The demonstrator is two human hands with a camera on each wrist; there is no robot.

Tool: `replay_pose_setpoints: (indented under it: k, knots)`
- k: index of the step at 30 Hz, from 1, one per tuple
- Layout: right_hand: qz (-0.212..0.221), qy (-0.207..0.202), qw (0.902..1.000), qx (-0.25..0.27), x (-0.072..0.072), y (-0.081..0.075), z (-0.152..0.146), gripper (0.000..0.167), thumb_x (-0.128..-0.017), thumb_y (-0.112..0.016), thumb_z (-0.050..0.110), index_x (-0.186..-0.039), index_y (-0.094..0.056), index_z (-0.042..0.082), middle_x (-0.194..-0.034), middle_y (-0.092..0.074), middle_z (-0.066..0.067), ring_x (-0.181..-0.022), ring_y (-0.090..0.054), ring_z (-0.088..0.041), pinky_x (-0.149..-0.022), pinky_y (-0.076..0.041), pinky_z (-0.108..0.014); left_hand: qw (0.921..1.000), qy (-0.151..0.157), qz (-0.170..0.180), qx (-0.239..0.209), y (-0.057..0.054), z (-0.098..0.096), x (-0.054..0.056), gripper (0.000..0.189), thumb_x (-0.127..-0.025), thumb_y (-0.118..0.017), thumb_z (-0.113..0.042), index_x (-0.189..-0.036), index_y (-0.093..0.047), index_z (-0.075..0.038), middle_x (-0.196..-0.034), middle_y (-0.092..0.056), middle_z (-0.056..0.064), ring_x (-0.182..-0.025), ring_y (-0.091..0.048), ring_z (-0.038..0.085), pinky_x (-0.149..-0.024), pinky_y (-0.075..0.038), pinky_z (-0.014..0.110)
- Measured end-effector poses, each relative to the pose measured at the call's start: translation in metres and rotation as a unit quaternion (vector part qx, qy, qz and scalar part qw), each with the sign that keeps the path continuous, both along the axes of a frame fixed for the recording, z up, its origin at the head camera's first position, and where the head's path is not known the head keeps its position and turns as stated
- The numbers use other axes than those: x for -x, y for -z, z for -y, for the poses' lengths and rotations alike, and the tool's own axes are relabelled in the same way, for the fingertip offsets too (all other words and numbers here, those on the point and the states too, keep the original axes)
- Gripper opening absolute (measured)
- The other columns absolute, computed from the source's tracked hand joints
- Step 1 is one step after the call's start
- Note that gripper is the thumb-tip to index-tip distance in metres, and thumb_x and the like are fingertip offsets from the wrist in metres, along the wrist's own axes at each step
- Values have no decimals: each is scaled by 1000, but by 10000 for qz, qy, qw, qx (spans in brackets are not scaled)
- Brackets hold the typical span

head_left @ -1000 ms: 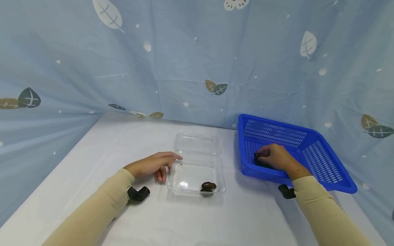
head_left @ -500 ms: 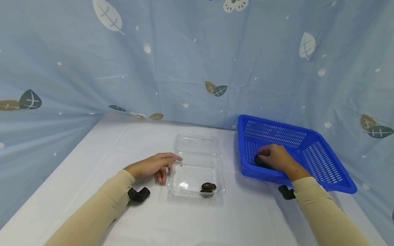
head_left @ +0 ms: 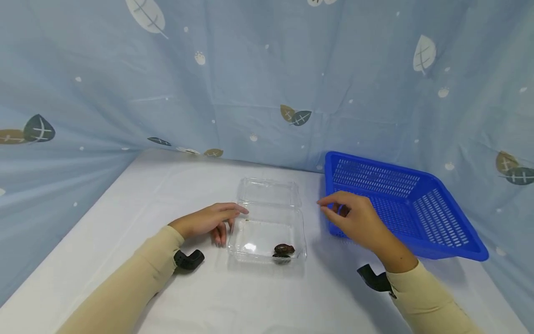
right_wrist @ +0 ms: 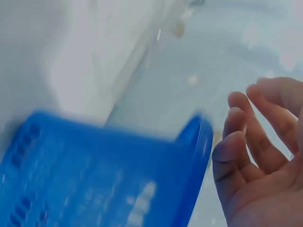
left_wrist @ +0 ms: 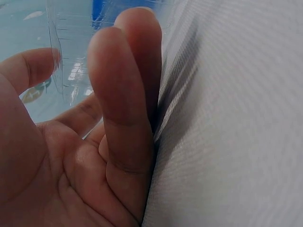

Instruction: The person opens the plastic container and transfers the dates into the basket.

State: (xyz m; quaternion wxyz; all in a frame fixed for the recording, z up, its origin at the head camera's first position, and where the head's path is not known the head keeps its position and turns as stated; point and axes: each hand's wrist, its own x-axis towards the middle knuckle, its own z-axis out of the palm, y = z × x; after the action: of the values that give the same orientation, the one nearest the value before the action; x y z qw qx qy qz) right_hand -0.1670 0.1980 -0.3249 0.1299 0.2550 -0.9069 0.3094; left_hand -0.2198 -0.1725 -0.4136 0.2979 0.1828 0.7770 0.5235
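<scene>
A clear plastic clamshell box (head_left: 258,234) lies with its lid folded back in the head view. Two glossy dark brown oval pieces, date-like in shape, sit in its near right corner: one (head_left: 284,248) right behind the other (head_left: 282,258). My left hand (head_left: 210,220) rests at the box's left side, its index finger at the rim. My right hand (head_left: 359,218) hangs in front of the left end of the blue basket (head_left: 384,168), fingers loosely bent. Nothing shows in this hand (right_wrist: 270,161) in the right wrist view. It hides part of the basket's inside.
A white cloth (head_left: 200,297) covers the table. Behind it hangs a blue curtain (head_left: 233,83) with leaf prints. A black mount (head_left: 189,260) sits at the left wrist, and another black mount (head_left: 373,279) at the right.
My right hand has let go of a dark piece in the basket, risen out and shifted left toward the box. My left hand and the box stay put.
</scene>
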Motion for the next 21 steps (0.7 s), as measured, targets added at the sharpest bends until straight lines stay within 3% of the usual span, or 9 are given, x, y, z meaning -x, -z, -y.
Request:
replay_pose_setpoints:
  k: [6,10,15,21]
  knots:
    - [273,-705,9969,-233,-5,10,32,19,-88,-76,5,-104,-78,16,-96,-73,2,-84,-63,-15,-67,-54,-24,9999,23,101,-48,-3,0,1,41,-108,-41,-35,-145,-50,-20,-95,-52,9,-56,-65,17,-54,-56,30]
    - [683,-1076,9907,-480,-2,19,47,20,-89,-76,9,-107,-77,16,-103,-74,0,-98,-66,-21,-75,-57,-29,10000,-31,59,-31,-2,-1,1,41,-108,-42,-40,-144,-51,-22,-97,-53,10,-56,-66,18,-55,-57,32]
    - [1070,-1478,9786,-949,5,25,55,23,-88,-77,11,-111,-76,11,-107,-75,-2,-103,-67,-22,-88,-58,-42,10000,-41,30,-42,-2,-2,1,43,-107,-43,-44,-143,-52,-23,-99,-54,10,-57,-66,18,-56,-57,32]
    - [1291,-1876,9619,-1514,12,31,60,25,-87,-78,12,-112,-76,9,-105,-76,-1,-100,-69,-18,-93,-55,-43,10000,-58,58,-5,-2,-1,1,42,-107,-42,-43,-144,-51,-25,-100,-55,11,-57,-66,18,-56,-58,33]
